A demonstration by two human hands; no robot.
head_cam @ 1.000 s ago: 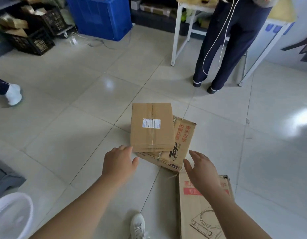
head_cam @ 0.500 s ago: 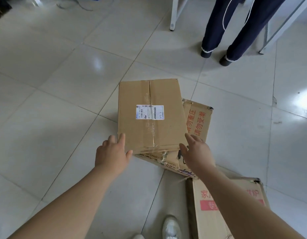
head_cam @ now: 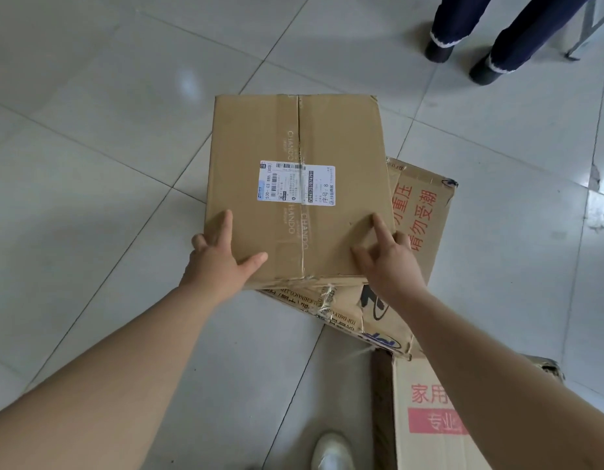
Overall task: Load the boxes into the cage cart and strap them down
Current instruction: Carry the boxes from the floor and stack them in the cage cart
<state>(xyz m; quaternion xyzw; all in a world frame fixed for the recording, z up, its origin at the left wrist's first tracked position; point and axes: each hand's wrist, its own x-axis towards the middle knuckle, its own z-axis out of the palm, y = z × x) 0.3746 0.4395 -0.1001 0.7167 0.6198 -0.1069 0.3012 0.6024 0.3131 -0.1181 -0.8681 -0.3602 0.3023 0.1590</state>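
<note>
A plain brown box [head_cam: 331,140] with a white shipping label lies on top of a battered box with red print [head_cam: 419,228] on the tiled floor. My left hand [head_cam: 222,256] grips the top box at its near left corner, thumb on the lid. My right hand [head_cam: 385,259] holds the near right corner, fingers spread on the lid and over the edge. A third box with red lettering [head_cam: 426,432] lies near my feet at the lower right, partly hidden by my right forearm. No cage cart or strap is in view.
Another person's dark trouser legs and black shoes [head_cam: 480,59] stand at the far right, beside a grey table leg [head_cam: 588,25]. My white shoe [head_cam: 331,452] shows at the bottom edge. Pale floor tiles [head_cam: 90,164] stretch to the left.
Both hands went from hovering open near the stack to gripping the top box's near corners. The view dropped closer to the boxes.
</note>
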